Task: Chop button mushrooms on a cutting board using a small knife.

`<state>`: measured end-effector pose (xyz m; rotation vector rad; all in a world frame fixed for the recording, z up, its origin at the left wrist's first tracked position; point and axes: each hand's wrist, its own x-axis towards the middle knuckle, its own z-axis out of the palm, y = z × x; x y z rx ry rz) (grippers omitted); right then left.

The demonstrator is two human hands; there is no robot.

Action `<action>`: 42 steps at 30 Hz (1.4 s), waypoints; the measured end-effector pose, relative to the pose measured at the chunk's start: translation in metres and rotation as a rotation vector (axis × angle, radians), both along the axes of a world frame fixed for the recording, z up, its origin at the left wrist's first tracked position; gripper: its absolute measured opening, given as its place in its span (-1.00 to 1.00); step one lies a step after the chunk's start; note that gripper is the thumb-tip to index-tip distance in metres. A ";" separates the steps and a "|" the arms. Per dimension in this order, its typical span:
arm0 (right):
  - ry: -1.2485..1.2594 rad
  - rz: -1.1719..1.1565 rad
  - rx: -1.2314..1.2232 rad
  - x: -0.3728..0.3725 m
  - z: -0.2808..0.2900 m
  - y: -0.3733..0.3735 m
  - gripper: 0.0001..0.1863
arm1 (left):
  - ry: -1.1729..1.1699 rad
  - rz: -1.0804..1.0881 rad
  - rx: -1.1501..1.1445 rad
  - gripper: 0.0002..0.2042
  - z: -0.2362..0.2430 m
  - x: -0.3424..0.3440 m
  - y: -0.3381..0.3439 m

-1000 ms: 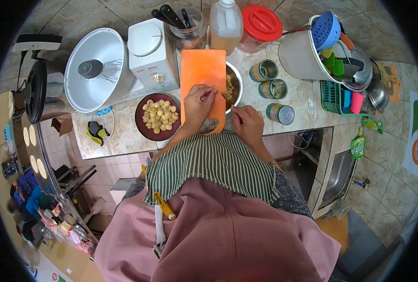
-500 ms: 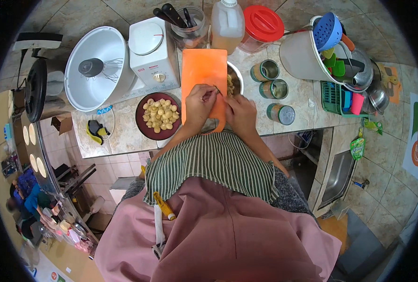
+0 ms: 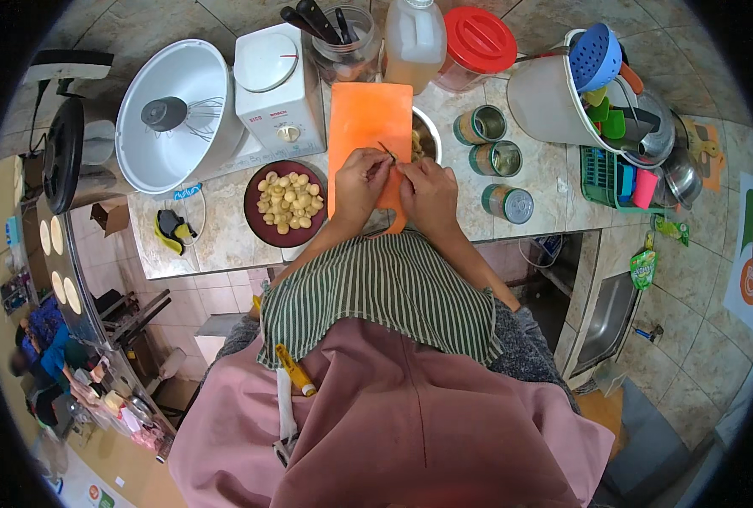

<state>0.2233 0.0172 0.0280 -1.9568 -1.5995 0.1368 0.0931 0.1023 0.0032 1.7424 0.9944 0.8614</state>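
Observation:
My left hand and my right hand meet over an orange cutting board, fingertips close together. Both are closed in a pinch. A small, thin dark piece pokes out between the fingertips; its kind is too small to tell. Partly covered by the board's right edge is a metal bowl with brownish pieces in it. Left of the board stands a dark red plate heaped with pale, round, mushroom-like pieces.
Several cans, including one, stand right of the bowl. Behind the board are a knife jar, a jug and a red-lidded container. A mixer with a white bowl is at left, a utensil bucket at right.
My right hand has drawn slightly up and left, its fingertips now nearer my left hand's. The dark piece shows at a different angle.

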 end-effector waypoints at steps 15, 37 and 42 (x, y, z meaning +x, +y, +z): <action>-0.013 0.000 0.001 -0.001 0.016 -0.014 -0.70 | -0.032 0.014 0.013 -0.86 -0.007 -0.003 0.001; 0.023 0.009 0.018 0.004 0.015 -0.019 -0.73 | -0.059 0.017 0.094 -0.87 -0.009 -0.005 0.000; 0.016 0.040 0.024 0.000 0.007 -0.001 -0.75 | -0.001 0.020 0.110 -0.87 -0.010 -0.005 -0.002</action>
